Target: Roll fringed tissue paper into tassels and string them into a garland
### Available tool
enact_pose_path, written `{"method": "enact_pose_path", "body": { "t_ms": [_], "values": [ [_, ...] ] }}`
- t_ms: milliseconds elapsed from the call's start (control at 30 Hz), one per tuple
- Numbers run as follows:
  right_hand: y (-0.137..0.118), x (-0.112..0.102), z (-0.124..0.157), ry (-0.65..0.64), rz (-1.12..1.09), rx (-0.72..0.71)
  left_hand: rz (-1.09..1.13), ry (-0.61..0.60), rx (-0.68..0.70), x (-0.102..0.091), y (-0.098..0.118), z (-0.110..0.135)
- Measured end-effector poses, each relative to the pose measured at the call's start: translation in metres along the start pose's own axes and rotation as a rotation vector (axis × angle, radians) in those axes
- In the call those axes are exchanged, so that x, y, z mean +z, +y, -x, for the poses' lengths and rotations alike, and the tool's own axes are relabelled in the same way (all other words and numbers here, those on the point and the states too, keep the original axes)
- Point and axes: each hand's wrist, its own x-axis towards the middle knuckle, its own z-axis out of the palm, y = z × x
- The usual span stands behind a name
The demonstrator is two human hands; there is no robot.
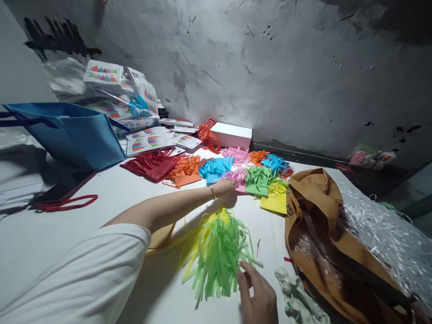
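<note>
My left hand (225, 187) stretches forward across the white table, its fingers closed at the edge of a pink tissue-paper tassel (239, 176). Blue fringed paper (216, 168) lies just left of it, green fringed paper (259, 181) just right. Nearer to me, a green tassel (219, 256) lies spread out, overlapping a yellow tassel (192, 240). Beside the green strands is my right hand (259, 294), thumb and index finger curved and slightly apart, nothing seen between them. Folded yellow paper (274, 202) sits farther right.
Dark red (151, 165) and orange fringed bundles (185, 170) lie left of the row. A blue bag (70, 135) and printed packets (151, 139) stand at left. A white box (232, 132) rests by the wall. Brown cloth (317, 216) and clear plastic (381, 234) cover the right.
</note>
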Motion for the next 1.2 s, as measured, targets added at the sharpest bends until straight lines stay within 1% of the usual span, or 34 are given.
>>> {"method": "enact_pose_path", "body": {
  "t_ms": [67, 167, 267, 333, 367, 400, 467, 567, 667, 767, 833, 933, 1067, 1133, 1200],
  "values": [
    [-0.001, -0.002, -0.002, -0.007, 0.002, 0.005, 0.054, -0.007, -0.091, -0.018, 0.003, -0.005],
    [-0.003, -0.006, -0.007, 0.012, 0.012, -0.023, 0.152, -0.003, -0.180, -0.056, 0.003, -0.007],
    [-0.006, -0.011, -0.012, 0.022, 0.009, -0.009, 0.241, 0.014, -0.182, -0.092, 0.009, 0.006],
    [-0.008, -0.013, -0.014, 0.006, -0.009, 0.019, 0.278, 0.022, -0.153, -0.105, 0.017, 0.021],
    [-0.010, -0.014, -0.014, -0.003, -0.019, 0.025, 0.288, 0.015, -0.132, -0.107, 0.022, 0.028],
    [-0.011, -0.014, -0.014, -0.013, -0.027, 0.025, 0.292, -0.001, -0.109, -0.105, 0.028, 0.036],
    [-0.015, -0.012, -0.014, -0.028, -0.034, 0.019, 0.289, -0.060, -0.063, -0.094, 0.041, 0.047],
    [-0.017, -0.008, -0.013, -0.052, -0.035, 0.007, 0.251, -0.154, -0.041, -0.064, 0.064, 0.049],
    [-0.015, -0.005, -0.011, -0.072, -0.027, -0.001, 0.181, -0.213, -0.125, -0.033, 0.087, 0.034],
    [-0.011, -0.004, -0.011, -0.087, -0.007, 0.008, 0.116, -0.257, -0.253, -0.013, 0.106, 0.010],
    [-0.010, -0.004, -0.011, -0.098, 0.007, 0.015, 0.092, -0.283, -0.316, -0.007, 0.111, -0.003],
    [-0.010, -0.003, -0.011, -0.126, 0.013, 0.011, 0.076, -0.320, -0.374, -0.006, 0.107, -0.013],
    [-0.015, 0.000, -0.011, -0.158, 0.001, -0.007, 0.083, -0.357, -0.422, -0.011, 0.095, -0.013],
    [-0.018, 0.001, -0.011, -0.168, -0.005, -0.017, 0.096, -0.365, -0.444, -0.012, 0.096, -0.013],
    [-0.019, 0.000, -0.012, -0.172, -0.007, -0.025, 0.119, -0.366, -0.466, -0.013, 0.103, -0.014]
  ]
}}
